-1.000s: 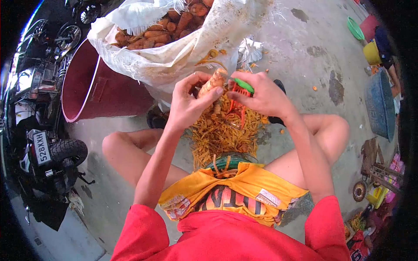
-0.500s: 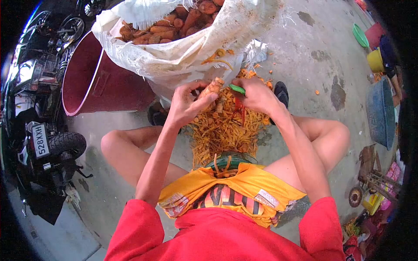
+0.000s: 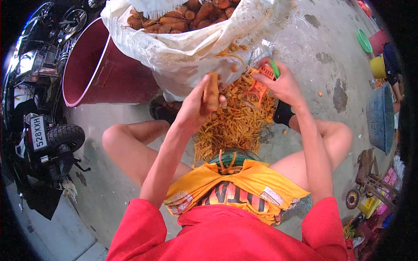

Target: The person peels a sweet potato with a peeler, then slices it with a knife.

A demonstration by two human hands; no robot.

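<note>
My left hand [image 3: 196,104] is wrapped round a carrot [image 3: 212,92], held upright above a heap of orange peelings [image 3: 230,130]. In my right hand [image 3: 283,85] is what looks like a peeler [image 3: 274,68], with a green handle. A slotted orange-red part shows below that hand; its exact form is blurred. The two hands are apart, the right one beside the sack's lower edge. Ahead stands a white woven sack [image 3: 174,52], open at the top, with many carrots [image 3: 202,15] inside. Peelings lie on the floor between my feet.
A large dark red tub [image 3: 117,78] leans left of the sack. Motorcycles, one with a rear tyre [image 3: 65,138], stand at the left. At the right are a blue-grey basin [image 3: 379,117], a yellow container [image 3: 377,67] and part of another person. Dark shoes flank the heap.
My right hand has moved right and away from the carrot with the peeler. My left hand has turned the carrot more upright. The view has shifted slightly.
</note>
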